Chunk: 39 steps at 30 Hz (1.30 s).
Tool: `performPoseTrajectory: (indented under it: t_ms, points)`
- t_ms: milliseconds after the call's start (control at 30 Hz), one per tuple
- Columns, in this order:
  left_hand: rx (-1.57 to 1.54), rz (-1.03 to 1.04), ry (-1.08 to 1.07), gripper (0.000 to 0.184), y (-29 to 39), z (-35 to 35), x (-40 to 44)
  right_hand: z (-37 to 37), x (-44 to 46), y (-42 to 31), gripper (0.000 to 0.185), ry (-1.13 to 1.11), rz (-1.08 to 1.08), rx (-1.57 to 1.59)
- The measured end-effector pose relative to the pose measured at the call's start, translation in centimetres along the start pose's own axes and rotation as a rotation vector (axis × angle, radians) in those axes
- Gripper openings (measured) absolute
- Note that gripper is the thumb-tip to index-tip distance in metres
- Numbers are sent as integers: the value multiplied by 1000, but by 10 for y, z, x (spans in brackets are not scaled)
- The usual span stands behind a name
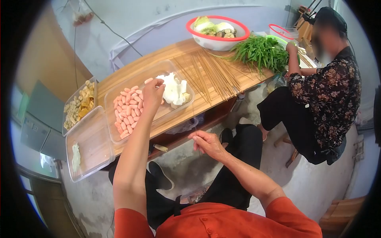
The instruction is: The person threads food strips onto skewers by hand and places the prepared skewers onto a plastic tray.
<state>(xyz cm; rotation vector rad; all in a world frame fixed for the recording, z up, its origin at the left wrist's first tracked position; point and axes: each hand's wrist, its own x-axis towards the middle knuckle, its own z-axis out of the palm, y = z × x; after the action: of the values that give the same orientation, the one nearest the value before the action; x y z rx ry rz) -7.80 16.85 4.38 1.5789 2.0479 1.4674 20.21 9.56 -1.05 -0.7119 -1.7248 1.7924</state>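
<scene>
My left hand [152, 93] is over a clear plastic tub [109, 109], its fingers curled. A small pink sausage [148, 80] shows right against those fingers; whether they hold it I cannot tell. Many more small sausages [129, 109] fill the tub's left side, with white leafy pieces [173, 89] at its right. In front of the table edge, my right hand [208, 143] is closed in a pinch around a thin skewer [194, 119], which points up and looks faint.
Wooden skewers [214, 75] lie across the wooden table [135, 65]. Behind them stand a red-rimmed basin [192, 33] of vegetables and a heap of greens [260, 51]. At left are a tub of yellowish pieces [81, 101] and a tub lid [93, 142]. A seated person [317, 95] works at right.
</scene>
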Motion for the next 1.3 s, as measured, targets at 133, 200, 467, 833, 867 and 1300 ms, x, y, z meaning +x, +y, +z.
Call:
performPoseTrajectory:
  t_ms: [133, 200, 467, 833, 867, 1300]
  points:
    - [344, 94, 8, 35, -7, 12, 4, 1, 2, 2, 23, -6, 15, 14]
    - [471, 139, -1, 37, -8, 14, 4, 1, 2, 3, 22, 6, 4, 10]
    - [354, -157, -122, 32, -16, -3, 14, -7, 3, 3, 22, 3, -9, -26]
    - [-210, -280, -102, 18, 17, -31, 13, -6, 5, 8, 22, -33, -6, -63]
    - [-404, -352, -188, 16, 19, -33, 14, -5, 5, 9, 22, -33, 4, -53]
    - [323, -86, -272, 28, -7, -22, -15, -3, 2, 10, 21, -4, -4, -69]
